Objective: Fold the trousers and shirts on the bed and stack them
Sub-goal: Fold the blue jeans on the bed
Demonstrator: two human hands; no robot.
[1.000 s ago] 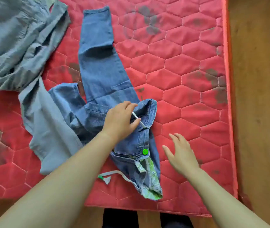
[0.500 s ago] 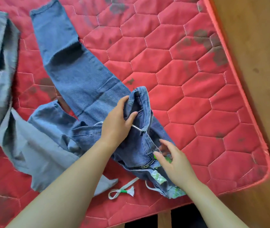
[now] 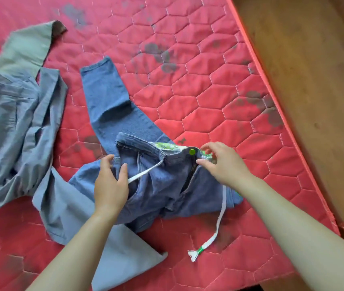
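Blue jeans (image 3: 112, 106) lie crumpled on the red quilted mattress (image 3: 208, 91), one leg stretching up and left. Their waistband has a green button (image 3: 192, 152), green patterned lining and a white drawstring (image 3: 219, 223) trailing toward the front edge. My left hand (image 3: 110, 183) grips the denim at the left of the waist, thumb and fingers curled over a fold. My right hand (image 3: 219, 162) pinches the waistband just right of the button. A grey-blue shirt (image 3: 15, 127) lies bunched at the left, one part of it running under my left forearm.
A pale green-grey garment (image 3: 28, 47) lies at the upper left behind the shirt. The mattress edge (image 3: 271, 97) runs diagonally at the right, with brown wooden floor (image 3: 313, 59) beyond. Dark stains mark the mattress.
My right hand moved up from the lower waistband to pinch it beside the button. My left hand shifted left on the waist. The waistband now lies spread sideways, and the view swung left.
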